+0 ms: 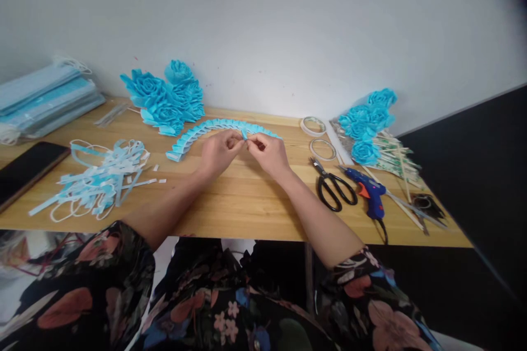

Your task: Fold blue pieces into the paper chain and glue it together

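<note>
- Your left hand is pinching the pleated blue strip between thumb and fingers.
- Your right hand is pinching the same strip just beside it, the two sets of fingertips almost meeting.
- The strip is arching across the desk, its near end lying at 9 o'clock from your hands and the other reaching toward 2 o'clock.
- Blue flowers are standing at 10 o'clock, with stacked masks lying beyond them, between 9 and 10.
- Strip and cord scraps are heaping up between 8 and 9 o'clock; a dark phone is lying past them.
- Tape rolls are lying around 3 o'clock, with more blue flowers sitting behind them.
- Black-handled scissors and a blue glue gun are resting side by side at 4 o'clock.
</note>
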A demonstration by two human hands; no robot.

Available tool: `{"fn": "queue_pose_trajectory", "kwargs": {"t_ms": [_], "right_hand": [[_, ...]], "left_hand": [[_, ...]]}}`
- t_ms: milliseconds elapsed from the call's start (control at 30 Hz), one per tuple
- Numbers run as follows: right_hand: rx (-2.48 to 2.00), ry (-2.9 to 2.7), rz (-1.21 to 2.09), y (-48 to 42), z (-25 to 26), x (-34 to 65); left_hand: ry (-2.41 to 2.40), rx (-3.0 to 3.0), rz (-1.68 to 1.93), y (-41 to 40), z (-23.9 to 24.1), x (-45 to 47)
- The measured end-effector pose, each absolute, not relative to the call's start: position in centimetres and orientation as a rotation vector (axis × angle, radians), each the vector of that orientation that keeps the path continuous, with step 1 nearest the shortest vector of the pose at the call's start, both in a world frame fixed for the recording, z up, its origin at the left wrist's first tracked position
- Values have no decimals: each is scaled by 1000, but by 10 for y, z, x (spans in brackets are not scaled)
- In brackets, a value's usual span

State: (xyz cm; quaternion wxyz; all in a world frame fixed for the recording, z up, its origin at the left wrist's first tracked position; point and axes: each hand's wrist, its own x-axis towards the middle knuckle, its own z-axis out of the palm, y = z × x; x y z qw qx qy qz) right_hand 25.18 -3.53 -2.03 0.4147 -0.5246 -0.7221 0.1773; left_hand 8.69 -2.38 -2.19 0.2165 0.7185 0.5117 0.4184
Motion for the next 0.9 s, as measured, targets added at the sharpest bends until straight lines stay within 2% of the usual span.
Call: {"fn": "queue_pose_trajectory", "kwargs": {"t_ms": [233,900], "right_hand": [[-1311,-1844,369,-35,-22,252],[-1282,-1822,434,-32,-25,255]], "left_hand": [[1447,1986,1146,-23,-22,88],[1400,1868,1142,-21,-23,89]]}}
